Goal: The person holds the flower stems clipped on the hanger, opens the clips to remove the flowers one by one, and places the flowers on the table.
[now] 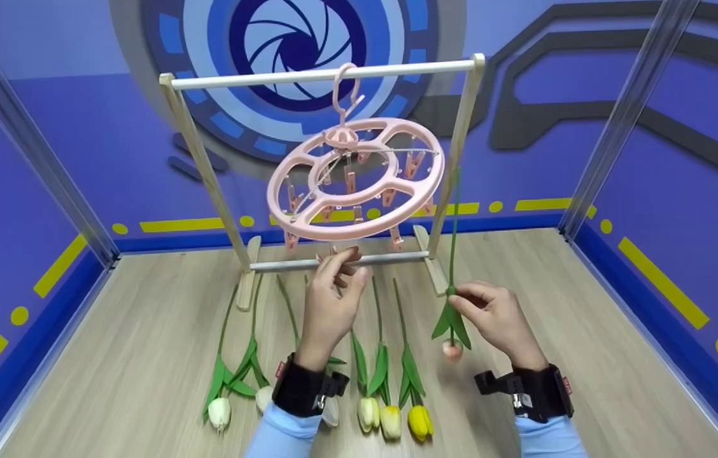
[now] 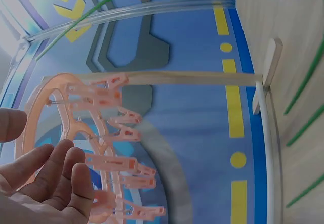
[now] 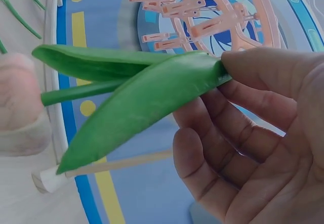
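My right hand [image 1: 492,315] pinches a pinkish tulip [image 1: 452,350] by its leafy stem between thumb and index finger. The bloom hangs down and the bare stem points up, beside the stand's right post. In the right wrist view, green leaves [image 3: 147,87] spread out from the pinch, with the tulip's pink bloom [image 3: 20,102] at the left edge. My left hand [image 1: 330,312] is raised just below a round pink clip hanger [image 1: 438,172], holding nothing. Its thumb and loosely bent fingers [image 2: 55,158] stand apart in the left wrist view, overlapping the hanger and close to its clips [image 2: 114,162].
The hanger hooks over the white top bar [image 1: 238,81] of a wooden stand [image 1: 206,165]. Several tulips lie in a row on the table, including a white one [image 1: 219,412] and a yellow one [image 1: 421,421]. Blue patterned panels [image 1: 703,222] enclose the table [image 1: 588,331].
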